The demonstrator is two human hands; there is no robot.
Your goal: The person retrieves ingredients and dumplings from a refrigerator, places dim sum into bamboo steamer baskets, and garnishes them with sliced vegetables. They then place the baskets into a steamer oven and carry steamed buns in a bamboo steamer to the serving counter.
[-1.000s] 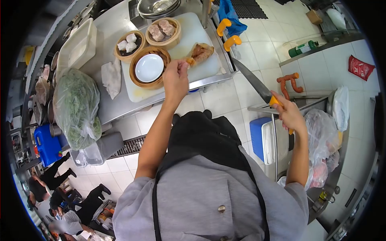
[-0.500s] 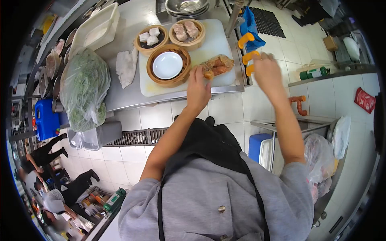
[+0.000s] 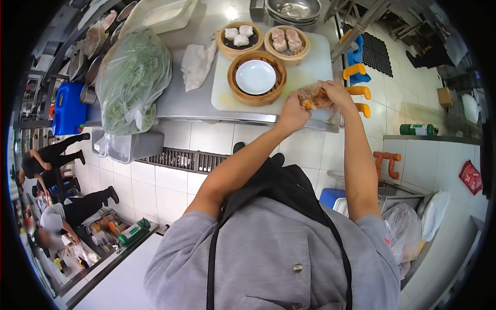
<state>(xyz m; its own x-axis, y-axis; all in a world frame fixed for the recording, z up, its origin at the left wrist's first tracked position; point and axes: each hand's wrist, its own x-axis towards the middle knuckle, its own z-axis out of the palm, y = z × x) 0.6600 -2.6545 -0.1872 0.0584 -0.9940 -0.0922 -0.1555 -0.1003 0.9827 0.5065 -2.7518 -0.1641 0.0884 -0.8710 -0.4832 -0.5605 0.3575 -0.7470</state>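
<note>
Both of my hands are on a browned piece of food [image 3: 314,97] at the right end of the white cutting board [image 3: 223,98]. My left hand [image 3: 293,112] grips its left end, and my right hand [image 3: 337,95] grips the right end. Left of them on the board sits a bamboo steamer [image 3: 233,87] with a white dish [image 3: 256,77] inside. Behind it are a steamer with white dumplings [image 3: 241,36] and another with pinkish meat pieces [image 3: 287,40]. Orange knife handles [image 3: 359,92] stick out beside the table's right edge.
A cloth [image 3: 196,67] lies left of the board, near a bag of greens [image 3: 135,77] and a white tub [image 3: 157,15]. Metal bowls [image 3: 293,9] stand at the back. Two other people [image 3: 61,219] are at the far left, away from my hands. A sink [image 3: 395,199] is at the right.
The knife has left my right hand, and an additional orange handle shows at the rack. My right hand has moved onto the food beside my left. The view has shifted.
</note>
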